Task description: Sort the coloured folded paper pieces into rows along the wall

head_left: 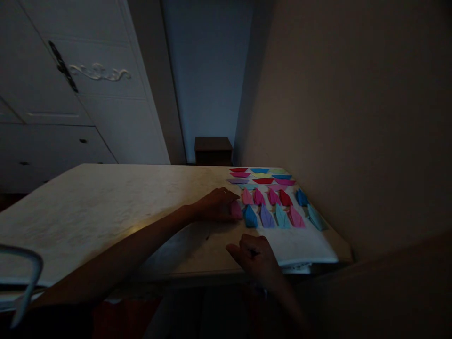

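My left hand (pixel 216 205) reaches across the table, its fingers closed around a pink folded-paper piece (pixel 236 210) at the left end of the rows. Part of that piece is hidden by the fingers. My right hand (pixel 259 259) is held at the table's front edge, fingers curled into a loose fist with the thumb out; I see nothing in it. Just beyond it stand several folded-paper pieces, among them a blue one (pixel 251 217), a lilac one (pixel 266 216) and a pink one (pixel 296 217). Behind these lie flatter, boat-like paper pieces, including a red one (pixel 263 181).
The pale table (pixel 116 202) stretches left and away from me. A white sheet (pixel 300 245) lies under the paper pieces. Along the right runs a brown wall (pixel 353 117). White cabinets (pixel 116 117) stand at the left, and a small brown stand (pixel 213 143) is beyond the table.
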A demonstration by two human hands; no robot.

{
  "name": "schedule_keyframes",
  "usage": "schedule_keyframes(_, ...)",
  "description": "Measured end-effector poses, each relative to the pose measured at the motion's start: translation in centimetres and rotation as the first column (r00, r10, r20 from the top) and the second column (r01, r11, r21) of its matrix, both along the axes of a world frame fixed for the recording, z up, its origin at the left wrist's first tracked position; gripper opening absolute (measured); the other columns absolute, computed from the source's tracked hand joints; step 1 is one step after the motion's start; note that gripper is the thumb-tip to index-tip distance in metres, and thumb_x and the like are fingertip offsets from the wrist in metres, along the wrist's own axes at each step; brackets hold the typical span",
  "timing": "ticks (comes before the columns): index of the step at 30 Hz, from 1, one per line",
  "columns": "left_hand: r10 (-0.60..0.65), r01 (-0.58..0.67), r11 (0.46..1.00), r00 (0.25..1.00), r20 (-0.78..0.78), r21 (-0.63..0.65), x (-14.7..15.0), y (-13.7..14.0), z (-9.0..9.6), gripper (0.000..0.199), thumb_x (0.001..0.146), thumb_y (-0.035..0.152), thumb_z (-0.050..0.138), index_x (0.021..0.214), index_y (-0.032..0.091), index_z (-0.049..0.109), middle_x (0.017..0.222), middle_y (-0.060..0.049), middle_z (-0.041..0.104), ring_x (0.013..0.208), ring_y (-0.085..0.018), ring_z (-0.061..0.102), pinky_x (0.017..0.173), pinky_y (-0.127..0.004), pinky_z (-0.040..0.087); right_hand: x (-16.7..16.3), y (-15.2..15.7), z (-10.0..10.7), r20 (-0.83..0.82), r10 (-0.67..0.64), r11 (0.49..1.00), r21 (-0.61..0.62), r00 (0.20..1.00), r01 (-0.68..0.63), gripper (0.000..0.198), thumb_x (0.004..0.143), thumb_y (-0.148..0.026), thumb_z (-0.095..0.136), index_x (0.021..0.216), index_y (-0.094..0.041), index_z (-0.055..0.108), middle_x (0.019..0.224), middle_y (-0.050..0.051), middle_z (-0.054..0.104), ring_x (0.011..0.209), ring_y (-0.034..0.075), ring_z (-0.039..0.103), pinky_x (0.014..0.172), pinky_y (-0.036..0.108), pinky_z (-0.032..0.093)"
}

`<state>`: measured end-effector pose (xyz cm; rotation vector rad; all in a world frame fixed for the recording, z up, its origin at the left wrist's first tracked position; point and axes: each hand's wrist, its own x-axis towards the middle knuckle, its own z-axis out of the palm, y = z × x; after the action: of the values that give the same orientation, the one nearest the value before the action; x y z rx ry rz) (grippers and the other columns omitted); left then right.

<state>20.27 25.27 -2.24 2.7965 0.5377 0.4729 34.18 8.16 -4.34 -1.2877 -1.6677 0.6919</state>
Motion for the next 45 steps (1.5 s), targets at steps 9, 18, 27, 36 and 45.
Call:
schedule_keyframes(9,-0.015,0.015,0.999,1.000,-0.007,-0.030,0.3,0.2,0.2,0.059,0.075,0.054,0.068,0.121,0.019,0.058,0.118,-0.014,0.066,0.110,-0.032,0.059,0.096,-0.045,0.043,-0.2,-0.1,0.2,-0.050,-0.029,0.999,0.017,0.998,0.029,0.048,0.086,-0.038,0.058,0.053,-0.022,0.028,0.048,-0.008,0.027,0.046,0.007,0.025,0.045,0.024,0.020)
schedule_keyframes(18,0.097,-0.095,0.989,0.995,0.016,-0.111,-1.6,-0.2,-0.5,0.079,0.074,0.054,0.070,0.139,0.018,0.044,0.142,-0.015,0.049,0.131,-0.031,0.045,0.108,-0.044,0.035,-0.2,0.0,0.2,-0.076,-0.040,0.999,0.025,0.996,0.042,0.048,0.086,-0.038,0.057,0.053,-0.022,0.026,0.050,-0.008,0.026,0.046,0.007,0.024,0.045,0.023,0.021)
schedule_keyframes(27,0.216,-0.197,0.957,0.974,0.071,-0.215,-5.2,-2.9,0.1,0.067,0.078,0.045,0.068,0.137,0.022,0.047,0.134,-0.013,0.056,0.122,-0.029,0.054,0.102,-0.045,0.042,-0.2,0.1,0.2,-0.092,-0.077,0.994,0.065,0.993,0.084,0.051,0.086,-0.043,0.057,0.053,-0.022,0.025,0.050,-0.008,0.024,0.046,0.007,0.023,0.044,0.023,0.022)
schedule_keyframes(36,0.391,-0.318,0.876,0.908,0.150,-0.362,-14.0,-6.5,1.1,0.034,0.086,0.040,0.056,0.116,0.025,0.061,0.107,-0.005,0.069,0.093,-0.019,0.064,0.085,-0.036,0.053,-0.9,0.6,0.3,-0.029,-0.183,0.981,0.061,0.983,0.184,0.048,0.085,-0.043,0.056,0.053,-0.023,0.027,0.050,-0.007,0.024,0.046,0.008,0.026,0.044,0.023,0.024)
schedule_keyframes(45,0.558,-0.406,0.748,0.813,0.165,-0.525,-20.2,-8.2,-0.1,0.030,0.084,0.047,0.058,0.105,0.027,0.067,0.110,-0.005,0.071,0.095,-0.022,0.067,0.084,-0.036,0.056,-4.6,2.1,1.5,-0.035,-0.144,0.989,-0.032,0.989,0.143,0.045,0.081,-0.044,0.056,0.054,-0.024,0.026,0.052,-0.007,0.024,0.048,0.008,0.025,0.045,0.023,0.023)
